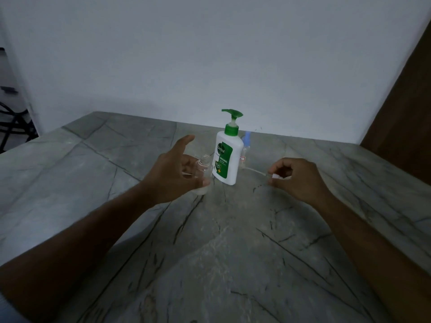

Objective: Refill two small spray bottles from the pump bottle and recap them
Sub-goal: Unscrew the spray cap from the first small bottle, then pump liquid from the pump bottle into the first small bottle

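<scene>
Right now your landmark is the white pump bottle with the green pump head, upright on the grey stone table. Just to its left stands the clear uncapped spray bottle, your left hand around it with fingers loosely spread, thumb at its base, not clamping. A second small bottle with a blue top peeks from behind the pump bottle's right side. To the right, your right hand pinches the white spray cap, its thin dip tube trailing toward the pump bottle. The likely trouble: with so slack a hold, nudging the light open bottle could tip it and spill, and the dangling tube may snag or drip
</scene>
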